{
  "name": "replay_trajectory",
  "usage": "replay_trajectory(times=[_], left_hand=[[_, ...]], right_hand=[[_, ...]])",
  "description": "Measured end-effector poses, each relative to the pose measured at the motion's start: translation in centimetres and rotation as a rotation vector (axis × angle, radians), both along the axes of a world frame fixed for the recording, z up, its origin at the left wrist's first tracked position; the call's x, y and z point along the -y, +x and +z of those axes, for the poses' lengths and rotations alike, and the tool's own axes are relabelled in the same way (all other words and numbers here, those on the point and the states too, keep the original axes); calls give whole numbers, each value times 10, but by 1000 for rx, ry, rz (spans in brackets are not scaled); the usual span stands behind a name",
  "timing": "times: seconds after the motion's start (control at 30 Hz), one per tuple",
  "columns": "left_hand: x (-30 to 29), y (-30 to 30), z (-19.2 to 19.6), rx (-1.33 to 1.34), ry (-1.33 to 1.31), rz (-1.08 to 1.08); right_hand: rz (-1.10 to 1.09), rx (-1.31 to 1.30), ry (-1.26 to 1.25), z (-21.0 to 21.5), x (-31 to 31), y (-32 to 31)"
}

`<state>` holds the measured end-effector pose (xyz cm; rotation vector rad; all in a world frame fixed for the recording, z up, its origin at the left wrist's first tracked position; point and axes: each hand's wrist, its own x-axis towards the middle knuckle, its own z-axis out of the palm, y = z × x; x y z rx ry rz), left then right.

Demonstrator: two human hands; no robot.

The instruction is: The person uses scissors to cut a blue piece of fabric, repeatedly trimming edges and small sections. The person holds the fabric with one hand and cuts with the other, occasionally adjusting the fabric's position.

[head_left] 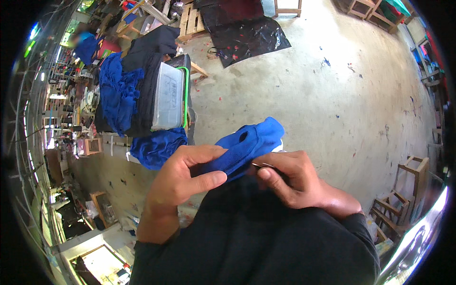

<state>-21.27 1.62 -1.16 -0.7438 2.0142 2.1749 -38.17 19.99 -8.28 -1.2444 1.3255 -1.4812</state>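
A piece of bright blue fabric [247, 145], folded with a dark opening in it, is up in front of my body. My left hand [183, 175] pinches its left edge between thumb and fingers. Close to the fabric's lower right side, my right hand [292, 180] is closed around a thin metal tool [263, 165], which looks like small thread snips; most of it lies hidden in the fingers. A bit of white shows at the fabric's right edge, behind the right hand.
Left of me, blue cloth [116, 90] and black cloth are heaped beside a clear plastic bin [168, 95] with a green rim. Black sheeting [249, 40] lies on the concrete floor ahead. Wooden stools [392, 206] stand at right. Another person [85, 45] is at far left.
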Motion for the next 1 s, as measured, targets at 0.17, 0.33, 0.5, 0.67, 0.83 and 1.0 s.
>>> replay_trajectory(times=[0.17, 0.33, 0.5, 0.67, 0.83, 1.0], left_hand=[[1, -7, 2, 36, 106, -25], [-1, -6, 3, -5, 163, 4], [0, -5, 1, -37, 184, 12], [2, -1, 0, -14, 174, -9], [1, -1, 0, -43, 167, 12], [2, 0, -1, -35, 169, 23]], right_hand=[[-17, -11, 49, 6, 3, 1], [-41, 42, 14, 7, 3, 1], [-86, -24, -79, 1, 9, 3], [-69, -66, -62, 4, 10, 2], [-24, -71, -23, 10, 11, -3], [-34, -56, -19, 10, 12, -1]])
